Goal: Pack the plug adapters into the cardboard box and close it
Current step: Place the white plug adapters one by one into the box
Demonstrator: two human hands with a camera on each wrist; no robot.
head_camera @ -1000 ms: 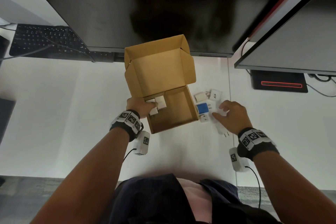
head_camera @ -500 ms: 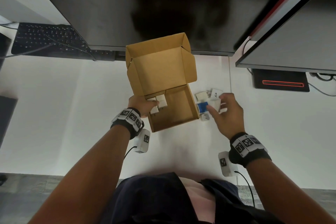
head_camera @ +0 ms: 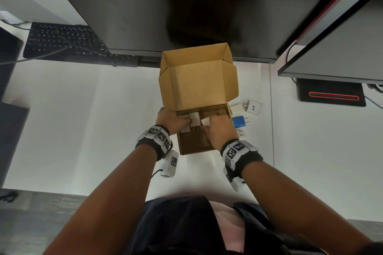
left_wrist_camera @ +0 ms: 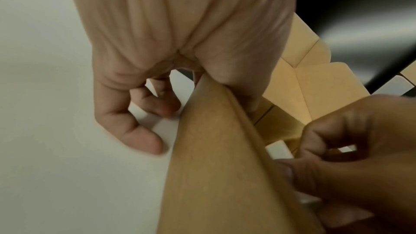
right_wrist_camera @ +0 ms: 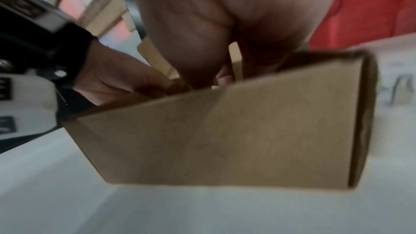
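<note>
1. The right hand (head_camera: pixel 218 130) is inside the cardboard box (head_camera: pixel 194 147). Its fingers curl down around a white adapter (head_camera: pixel 205 121), pushing it in next to the others.
2. The left hand (head_camera: pixel 172 119) sits at the left wall of the box. Its thumb hooks over the wall and pinches it, while the other fingers rest on the white table (head_camera: pixel 83 120) outside. This keeps the box from sliding.
3. Two white adapters (head_camera: pixel 193 119) already lie side by side in the left part of the box, touching each other. Their metal prongs point toward the person.
4. The lid (head_camera: pixel 199 85) stands up at the back, wide open.
5. More adapters wait on the table just to the right of the box: a blue adapter (head_camera: pixel 238 121), a white one with a label (head_camera: pixel 253 107), a cream one (head_camera: pixel 237 107) and a small white one (head_camera: pixel 241 133).
6. To do this step well, I think the hand should set the adapter flat and snug against its neighbours, prongs the same way. Then there is room for the rest.
7. The left hand should keep the box steady, and no adapter should stick up, or the lid may not close.
</note>
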